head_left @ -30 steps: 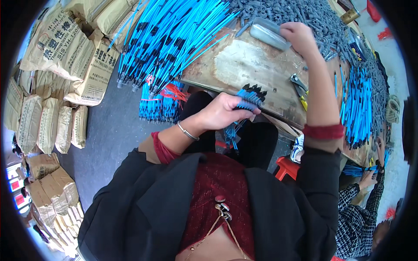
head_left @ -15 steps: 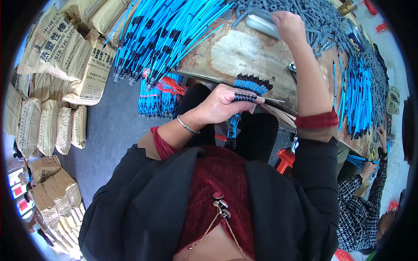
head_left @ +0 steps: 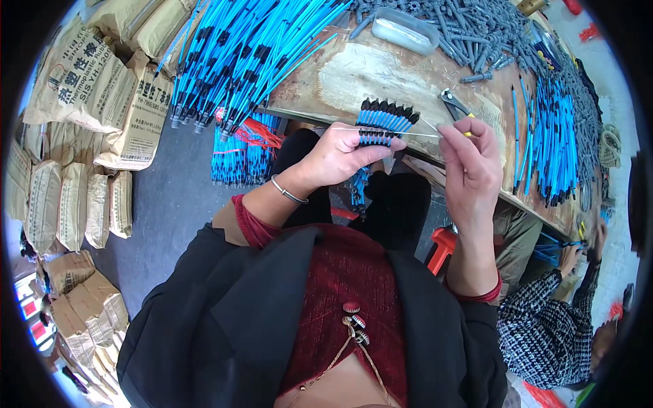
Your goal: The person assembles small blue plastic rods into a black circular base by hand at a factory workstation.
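Observation:
My left hand [head_left: 333, 158] is closed around a row of blue rods with black fittings [head_left: 389, 121], held above my lap at the table's front edge. A thin metal wire [head_left: 416, 134] lies across the row and sticks out on its right. More black-tipped blue pieces [head_left: 358, 190] hang below that hand. Just right of the row, my right hand [head_left: 478, 163] has its thumb and forefinger pinched on what looks like a second thin pale wire [head_left: 428, 126], slanting toward the rods.
On the wooden table [head_left: 367, 75] lie pliers [head_left: 454, 103], a clear plastic box [head_left: 406, 31], grey plastic parts [head_left: 469, 34] and blue rods at left [head_left: 238, 54] and right [head_left: 554, 139]. Paper sacks [head_left: 75, 75] stand at left. A co-worker [head_left: 551, 326] sits at right.
My right hand has come down from the plastic box to the right side of the rod row, with a thin wire now in its fingers. My left hand keeps its hold.

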`<state>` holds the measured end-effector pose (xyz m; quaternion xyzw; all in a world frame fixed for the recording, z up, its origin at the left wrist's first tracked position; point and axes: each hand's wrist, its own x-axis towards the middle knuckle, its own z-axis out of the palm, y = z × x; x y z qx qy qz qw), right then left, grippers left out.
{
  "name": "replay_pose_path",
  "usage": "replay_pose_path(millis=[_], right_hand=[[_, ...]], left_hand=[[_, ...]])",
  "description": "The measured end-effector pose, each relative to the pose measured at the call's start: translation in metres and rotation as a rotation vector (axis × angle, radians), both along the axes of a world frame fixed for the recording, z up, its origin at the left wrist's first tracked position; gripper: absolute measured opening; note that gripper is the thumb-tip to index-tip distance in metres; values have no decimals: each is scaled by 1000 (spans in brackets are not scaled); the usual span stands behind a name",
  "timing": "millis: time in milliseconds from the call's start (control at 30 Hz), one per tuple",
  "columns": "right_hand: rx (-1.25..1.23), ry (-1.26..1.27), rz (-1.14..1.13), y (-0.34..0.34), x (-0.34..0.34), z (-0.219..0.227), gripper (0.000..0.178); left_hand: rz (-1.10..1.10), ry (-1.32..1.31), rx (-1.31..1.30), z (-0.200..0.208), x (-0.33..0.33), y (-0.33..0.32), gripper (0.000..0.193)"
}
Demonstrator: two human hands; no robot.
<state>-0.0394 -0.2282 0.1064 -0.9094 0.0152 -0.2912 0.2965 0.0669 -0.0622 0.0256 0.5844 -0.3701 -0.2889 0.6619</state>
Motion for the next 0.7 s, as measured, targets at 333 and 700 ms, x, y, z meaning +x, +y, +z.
replay_pose_path(millis=[333,700], right_hand=[[-15,-64,7,4,3,3,17],[-336,-47,-22,7,6,16,22]], left_hand=[[44,-51,-40,2,-1,-2,17],[49,-11,2,2,-2,-2,15]])
